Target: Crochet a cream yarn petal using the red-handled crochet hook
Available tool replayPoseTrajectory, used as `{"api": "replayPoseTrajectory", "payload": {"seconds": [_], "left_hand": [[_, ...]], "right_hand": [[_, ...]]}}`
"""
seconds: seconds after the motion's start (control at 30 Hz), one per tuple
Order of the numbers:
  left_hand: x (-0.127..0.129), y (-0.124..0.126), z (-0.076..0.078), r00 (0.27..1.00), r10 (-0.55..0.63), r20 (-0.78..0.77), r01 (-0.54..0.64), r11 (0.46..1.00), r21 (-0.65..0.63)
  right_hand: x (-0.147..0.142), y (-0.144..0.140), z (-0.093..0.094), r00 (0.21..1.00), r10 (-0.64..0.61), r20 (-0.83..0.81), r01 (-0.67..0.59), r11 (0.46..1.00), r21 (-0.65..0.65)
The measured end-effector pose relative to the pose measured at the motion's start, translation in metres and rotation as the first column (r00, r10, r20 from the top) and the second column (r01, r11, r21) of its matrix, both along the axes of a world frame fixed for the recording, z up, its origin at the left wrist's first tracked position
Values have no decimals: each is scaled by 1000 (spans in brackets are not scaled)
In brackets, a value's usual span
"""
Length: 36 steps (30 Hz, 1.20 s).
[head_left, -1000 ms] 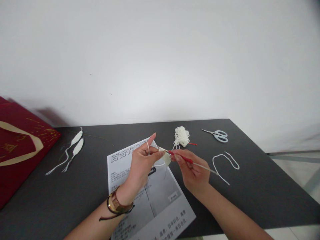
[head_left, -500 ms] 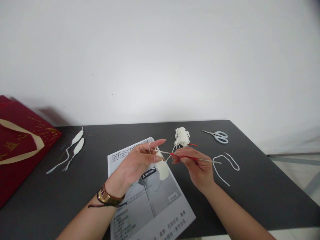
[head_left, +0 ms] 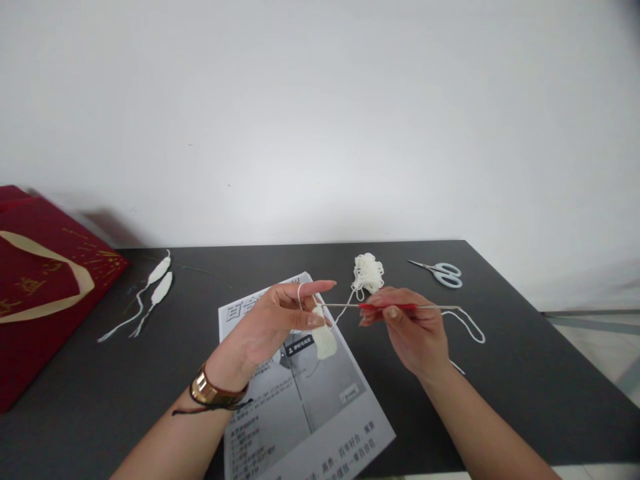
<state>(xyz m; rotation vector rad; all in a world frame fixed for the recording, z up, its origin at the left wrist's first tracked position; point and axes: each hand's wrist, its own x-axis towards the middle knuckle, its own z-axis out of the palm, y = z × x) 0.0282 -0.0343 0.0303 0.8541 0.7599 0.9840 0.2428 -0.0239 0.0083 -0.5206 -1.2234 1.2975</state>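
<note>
My left hand pinches a small white crocheted piece, with white yarn looped over its raised forefinger. My right hand holds a crochet hook with a red grip, level, its tip pointing left at the piece. Yarn runs from my hands up to a loose white yarn bundle on the dark table. Both hands hover above a printed instruction sheet.
Small scissors lie at the back right. A loose yarn strand curls right of my right hand. Two white crocheted petals with tails lie at the back left. A red bag stands at the left edge. A white wall is behind.
My right hand drew the hook to the right and levelled it. The left hand lowered and turned, letting the white piece hang below the fingers.
</note>
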Motion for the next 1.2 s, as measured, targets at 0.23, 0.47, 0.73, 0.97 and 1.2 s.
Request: {"api": "replayPoseTrajectory", "payload": {"seconds": [0.23, 0.47, 0.73, 0.97, 1.2], "left_hand": [[-8, 2, -1, 995, -97, 3, 97, 995, -8], [-12, 4, 0, 978, -202, 59, 205, 977, -59], [-6, 0, -1, 969, -82, -235, 113, 986, 121], [7, -3, -2, 933, 127, -337, -33, 962, 272], [5, -4, -5, 985, 42, -167, -20, 991, 133]], "right_hand": [[6, 3, 4, 997, 55, 47, -58, 996, 72], [11, 6, 9, 990, 122, 72, -130, 985, 114], [4, 8, 4, 979, 170, -112, -193, 952, -237], [-9, 9, -2, 968, 99, -231, -206, 837, -506], [-6, 8, 1, 967, 62, -246, -176, 861, -476]]}}
